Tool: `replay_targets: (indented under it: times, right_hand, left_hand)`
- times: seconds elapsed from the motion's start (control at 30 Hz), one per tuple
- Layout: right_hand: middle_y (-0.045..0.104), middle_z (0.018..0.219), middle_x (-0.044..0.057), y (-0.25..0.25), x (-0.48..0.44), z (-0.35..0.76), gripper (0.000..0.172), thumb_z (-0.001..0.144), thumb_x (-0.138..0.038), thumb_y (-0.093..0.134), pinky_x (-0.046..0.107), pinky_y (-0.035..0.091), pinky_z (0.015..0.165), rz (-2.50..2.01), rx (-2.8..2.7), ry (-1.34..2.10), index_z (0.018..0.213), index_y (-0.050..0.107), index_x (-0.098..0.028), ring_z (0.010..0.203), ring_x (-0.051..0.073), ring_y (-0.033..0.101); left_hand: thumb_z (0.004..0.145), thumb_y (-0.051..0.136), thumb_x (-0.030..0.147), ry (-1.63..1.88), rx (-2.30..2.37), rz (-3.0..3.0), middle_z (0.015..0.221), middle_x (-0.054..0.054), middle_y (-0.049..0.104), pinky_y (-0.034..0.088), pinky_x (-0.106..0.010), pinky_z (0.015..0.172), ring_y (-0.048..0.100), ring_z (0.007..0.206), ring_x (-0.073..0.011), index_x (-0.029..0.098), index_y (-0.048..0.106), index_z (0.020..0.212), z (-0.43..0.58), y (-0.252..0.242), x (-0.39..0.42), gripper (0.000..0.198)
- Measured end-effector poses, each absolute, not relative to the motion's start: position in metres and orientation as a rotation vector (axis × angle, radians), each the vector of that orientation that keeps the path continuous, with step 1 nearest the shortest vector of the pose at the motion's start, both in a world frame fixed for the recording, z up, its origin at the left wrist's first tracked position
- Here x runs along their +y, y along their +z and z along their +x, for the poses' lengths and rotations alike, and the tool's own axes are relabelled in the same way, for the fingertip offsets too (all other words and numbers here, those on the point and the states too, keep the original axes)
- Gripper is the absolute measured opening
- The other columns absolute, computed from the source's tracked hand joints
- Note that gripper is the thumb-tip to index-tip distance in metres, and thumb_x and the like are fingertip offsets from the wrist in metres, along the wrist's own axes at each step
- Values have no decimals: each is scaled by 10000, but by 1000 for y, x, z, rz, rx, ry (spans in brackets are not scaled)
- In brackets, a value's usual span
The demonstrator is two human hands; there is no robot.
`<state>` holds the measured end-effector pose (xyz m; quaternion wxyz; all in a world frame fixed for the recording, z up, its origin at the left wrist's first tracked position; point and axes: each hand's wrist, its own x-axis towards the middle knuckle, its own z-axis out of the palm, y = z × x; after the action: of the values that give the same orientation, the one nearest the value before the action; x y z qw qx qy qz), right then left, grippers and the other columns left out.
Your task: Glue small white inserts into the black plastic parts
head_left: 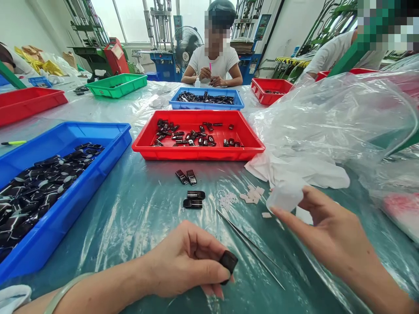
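My left hand (193,261) pinches a small glossy black plastic part (228,261) between thumb and fingers, low in the middle of the view. To the right, my right hand (327,226) grips a translucent white plastic container (285,197), its exact kind unclear. Metal tweezers (250,248) lie on the table between my hands. Beyond them are a pile of tiny white bits (227,199) and some small pale pads (252,194), with a single pad (266,215) near my right fingertips. Several black parts (195,194) lie in pairs ahead of my left hand.
A red tray (198,153) of black parts stands ahead, a blue tray (108,174) full of them at left. White cloth (314,172) and plastic sheeting (327,117) crowd the right. Across the table sits a person (214,61) behind another blue tray (206,106).
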<state>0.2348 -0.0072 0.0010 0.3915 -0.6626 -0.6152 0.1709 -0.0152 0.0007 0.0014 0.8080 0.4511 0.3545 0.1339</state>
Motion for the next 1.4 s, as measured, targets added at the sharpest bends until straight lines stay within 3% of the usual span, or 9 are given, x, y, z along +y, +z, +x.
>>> replay_targets:
  times: [0.2, 0.4, 0.63, 0.87, 0.97, 1.07, 1.17, 1.4]
  right_hand:
    - [720, 872, 49, 4, 7, 246, 320, 676, -412, 685, 273, 522, 720, -1662, -1298, 850, 893, 594, -195, 824, 190, 673]
    - [680, 951, 43, -1, 12, 253, 250, 773, -270, 656, 342, 490, 830, -1646, -1146, 940, 980, 583, -152, 866, 157, 638]
    - [627, 1009, 34, -8, 16, 253, 188, 824, -170, 611, 398, 494, 826, -1672, -1135, 937, 1008, 586, -139, 902, 165, 612]
    - [663, 997, 59, 5, 12, 261, 639, 530, -321, 791, 399, 508, 834, -1647, -1135, 684, 1111, 547, -222, 961, 233, 619]
    - [639, 992, 45, 16, 3, 258, 529, 584, -350, 756, 343, 511, 761, -1568, -1145, 372, 1060, 555, -242, 932, 202, 608]
    - [605, 828, -7, 26, -8, 247, 222, 690, -269, 706, 253, 467, 654, -1498, -1251, 74, 883, 596, -250, 716, 123, 567]
    - [604, 675, -29, 27, -14, 237, 37, 728, -220, 659, 212, 427, 527, -1474, -1645, 107, 722, 630, -241, 577, 102, 534]
    - [611, 752, 40, -6, -6, 234, 214, 845, -189, 439, 245, 469, 521, -1517, -2170, 223, 809, 649, -196, 577, 134, 593]
  left_hand:
    - [715, 678, 386, 298, 731, 1014, 686, -62, 656, 484, -161, 523, 625, 575, -108, 86, 707, 774, -17, 0, 2, 307]
    - [719, 674, 418, 304, 732, 1005, 723, -69, 679, 485, -151, 514, 643, 581, -113, 94, 704, 768, -18, -2, 1, 329]
    - [690, 701, 371, 282, 772, 1006, 741, -69, 679, 489, -155, 531, 648, 599, -119, 98, 694, 780, -17, 0, 0, 287]
    - [678, 697, 325, 275, 826, 1062, 652, -40, 624, 474, -170, 545, 613, 606, -119, 95, 697, 800, -17, 2, -1, 260]
    - [673, 685, 307, 268, 865, 1114, 603, -22, 593, 453, -163, 515, 578, 571, -105, 96, 699, 812, -16, 2, -1, 253]
    - [667, 666, 303, 225, 940, 1174, 496, 20, 514, 369, -146, 398, 473, 429, -68, 98, 701, 830, -15, 2, -2, 264]
    - [672, 645, 277, 206, 988, 1189, 456, 42, 473, 321, -142, 368, 387, 374, -43, 101, 707, 849, -13, 1, -2, 257]
    - [667, 629, 232, 263, 994, 1210, 561, 3, 562, 421, -176, 485, 490, 475, -74, 102, 719, 877, -10, 1, 1, 263]
